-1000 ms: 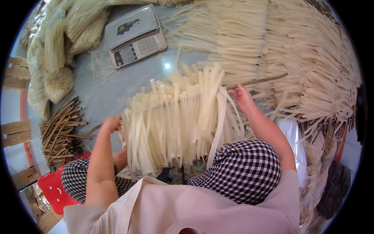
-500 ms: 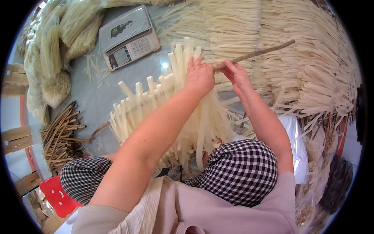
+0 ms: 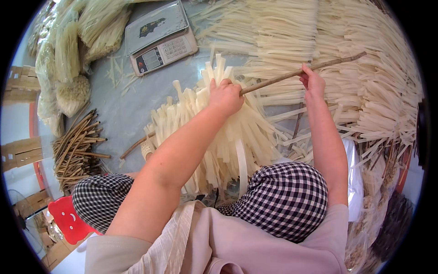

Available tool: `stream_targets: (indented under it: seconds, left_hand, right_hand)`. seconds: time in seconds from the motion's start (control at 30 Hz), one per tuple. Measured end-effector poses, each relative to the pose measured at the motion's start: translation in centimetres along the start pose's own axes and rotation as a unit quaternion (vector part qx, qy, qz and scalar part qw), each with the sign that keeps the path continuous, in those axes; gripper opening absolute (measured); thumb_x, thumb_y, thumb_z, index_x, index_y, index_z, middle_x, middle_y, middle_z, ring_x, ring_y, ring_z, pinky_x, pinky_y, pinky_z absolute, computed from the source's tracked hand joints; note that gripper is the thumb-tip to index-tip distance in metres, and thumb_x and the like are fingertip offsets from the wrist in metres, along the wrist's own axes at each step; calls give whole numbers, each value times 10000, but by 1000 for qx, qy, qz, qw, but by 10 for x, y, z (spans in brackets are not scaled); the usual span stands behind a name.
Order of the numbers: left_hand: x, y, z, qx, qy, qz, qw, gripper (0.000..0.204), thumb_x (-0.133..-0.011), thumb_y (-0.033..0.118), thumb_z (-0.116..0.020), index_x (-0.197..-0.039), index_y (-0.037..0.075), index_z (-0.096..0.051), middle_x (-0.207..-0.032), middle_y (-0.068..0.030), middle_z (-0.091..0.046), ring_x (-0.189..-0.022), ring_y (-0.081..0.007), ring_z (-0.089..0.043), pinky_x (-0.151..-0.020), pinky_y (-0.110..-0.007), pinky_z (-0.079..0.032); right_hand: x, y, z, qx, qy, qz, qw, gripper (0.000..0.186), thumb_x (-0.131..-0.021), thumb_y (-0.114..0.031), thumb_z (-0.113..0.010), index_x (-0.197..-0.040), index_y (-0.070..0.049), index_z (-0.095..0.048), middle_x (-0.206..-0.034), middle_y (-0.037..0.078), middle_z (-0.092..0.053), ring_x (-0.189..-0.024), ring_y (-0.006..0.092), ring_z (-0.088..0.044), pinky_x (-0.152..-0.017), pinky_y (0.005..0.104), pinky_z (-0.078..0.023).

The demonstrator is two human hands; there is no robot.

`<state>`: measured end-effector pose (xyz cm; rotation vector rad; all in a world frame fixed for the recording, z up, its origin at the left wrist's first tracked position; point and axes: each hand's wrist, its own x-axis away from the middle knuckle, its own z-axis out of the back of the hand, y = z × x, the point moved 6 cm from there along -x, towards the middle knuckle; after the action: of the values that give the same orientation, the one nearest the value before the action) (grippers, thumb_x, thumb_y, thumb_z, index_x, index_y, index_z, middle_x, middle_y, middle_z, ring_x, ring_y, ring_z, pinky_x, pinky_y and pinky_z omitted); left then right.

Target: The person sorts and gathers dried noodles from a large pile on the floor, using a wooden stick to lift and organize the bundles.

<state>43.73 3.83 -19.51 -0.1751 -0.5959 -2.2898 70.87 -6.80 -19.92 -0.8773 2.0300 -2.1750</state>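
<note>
A long thin wooden stick [image 3: 269,83] slants up to the right, with many flat cream strips [image 3: 228,132] draped over its left part. My left hand [image 3: 226,97] is closed around the stick and the strips where they bunch together. Farther right, my right hand [image 3: 314,83] pinches the bare part of the stick between thumb and fingers. The stick's left end shows below the hanging strips, near my left forearm. One wider strip hangs down toward my checked trouser knee. My left forearm hides part of the strips.
Rows of cream strips [image 3: 365,86] cover the floor at the right and far side. A digital scale [image 3: 159,43] stands at the far left, by plastic-wrapped strip bundles [image 3: 68,55]. Brown sticks [image 3: 77,150] lie piled left. A red stool [image 3: 70,221] is near my left side.
My right hand has moved right along the stick, away from my left hand. More bare stick shows between them, and the stick has shifted right. The view has tilted slightly.
</note>
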Motion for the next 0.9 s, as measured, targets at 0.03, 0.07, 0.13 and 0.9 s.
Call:
stream_targets:
  seconds: [0.03,0.07,0.13,0.9]
  left_hand:
    - [2,0,3,1,-10,4,1000,220,-832,269,-536,-945,108,-634,-1036,-51,-624,-1204,-197,-421,-1075,-526,-181]
    - [5,-1,5,2,-20,7,1000,220,-832,275,-542,-941,108,-635,-1032,-50,-624,-1202,-198,-423,-1073,-527,-183]
    - [12,-15,9,-12,-12,26,1000,212,-822,283,-563,-914,103,-628,-1011,-42,-625,-1185,-198,-433,-1067,-531,-186]
    - [31,-34,30,-64,50,43,996,251,-785,360,-591,-878,135,-654,-1021,-62,-624,-1229,-222,-391,-1037,-570,-200]
  right_hand:
    - [0,-3,0,2,0,3,1000,224,-727,-187,-761,-794,-28,-618,-684,45,-620,-586,122,-570,-507,223,-415]
    - [2,-4,-2,4,0,6,1000,232,-731,-199,-760,-794,-31,-614,-669,41,-615,-572,113,-557,-499,211,-403]
    - [10,-1,-13,1,-18,-2,1000,245,-739,-221,-756,-793,-34,-606,-650,33,-605,-542,97,-525,-488,191,-386]
    - [60,-35,-51,-25,-113,79,990,181,-737,-124,-733,-765,1,-605,-716,68,-635,-557,118,-599,-486,226,-497]
